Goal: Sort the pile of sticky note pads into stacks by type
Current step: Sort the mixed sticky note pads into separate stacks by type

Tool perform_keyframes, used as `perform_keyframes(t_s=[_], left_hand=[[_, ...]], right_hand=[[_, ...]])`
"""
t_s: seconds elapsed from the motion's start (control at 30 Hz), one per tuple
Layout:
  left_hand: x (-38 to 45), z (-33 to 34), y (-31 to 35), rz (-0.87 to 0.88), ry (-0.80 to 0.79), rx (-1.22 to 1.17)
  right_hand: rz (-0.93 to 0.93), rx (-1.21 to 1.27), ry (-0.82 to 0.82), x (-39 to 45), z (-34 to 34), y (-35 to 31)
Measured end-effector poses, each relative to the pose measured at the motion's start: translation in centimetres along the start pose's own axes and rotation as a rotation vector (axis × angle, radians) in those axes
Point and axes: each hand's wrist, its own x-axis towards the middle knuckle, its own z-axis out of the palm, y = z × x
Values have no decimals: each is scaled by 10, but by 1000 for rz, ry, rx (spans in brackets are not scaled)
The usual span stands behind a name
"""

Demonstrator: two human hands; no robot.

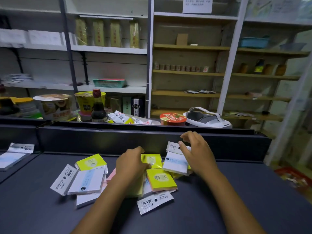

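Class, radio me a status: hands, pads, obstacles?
Left hand grips yellow pad. Right hand hovers open over white pad. Pile unsorted. Nothing blocking.

The pile of sticky note pads (118, 179) lies spread on the dark bench (236, 191). Yellow-green pads marked 2207 lie at the left (91, 163), upright against the back wall (152, 160), and tilted over a pink pad (161, 179). White and pale blue wrapped pads lie at the left (86, 182), the right (175, 163) and the front (155, 202).
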Motion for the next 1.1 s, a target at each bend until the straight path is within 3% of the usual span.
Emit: perform_keyframes(t_s=[0.47, 0.83, 1.1], left_hand=[[-1, 3, 2, -14, 47, -433], [-5, -21, -1, 53, 280, -892], [-11, -32, 0, 27, 154, -1387]], right_hand=[[29, 93, 22, -9, -6, 2], [81, 109, -92, -12, -9, 7], [123, 63, -287, -13, -15, 12]])
